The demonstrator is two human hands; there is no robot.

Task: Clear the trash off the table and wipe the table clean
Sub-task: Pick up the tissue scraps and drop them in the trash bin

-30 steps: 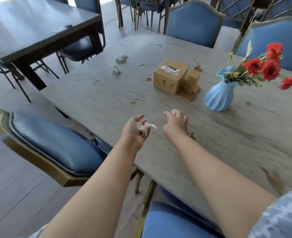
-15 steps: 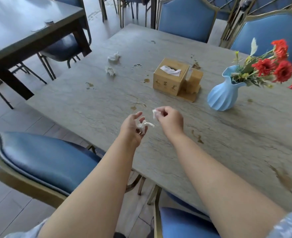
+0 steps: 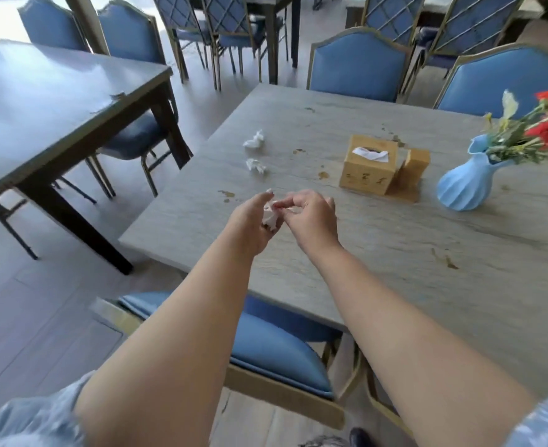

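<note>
Over the near left part of the grey table (image 3: 379, 253), my left hand (image 3: 253, 224) cups crumpled white tissue (image 3: 269, 214) in its palm. My right hand (image 3: 311, 217) is right beside it, fingertips pinching a bit of tissue against the left palm. Two more crumpled tissues lie farther out on the table: one (image 3: 254, 141) near the left edge, a smaller one (image 3: 256, 165) just in front of it. Brown stains (image 3: 227, 194) dot the tabletop, with another smear (image 3: 447, 261) at the right.
A wooden tissue box (image 3: 369, 164) with a small wooden holder (image 3: 411, 167) stands mid-table. A blue vase (image 3: 463, 185) with red flowers stands right. Blue chairs surround the table, one (image 3: 266, 346) just below my arms. A dark table (image 3: 56, 101) stands left.
My right hand has brought its tissue piece to my left hand, and the two now meet. The view has lifted and shifted right.
</note>
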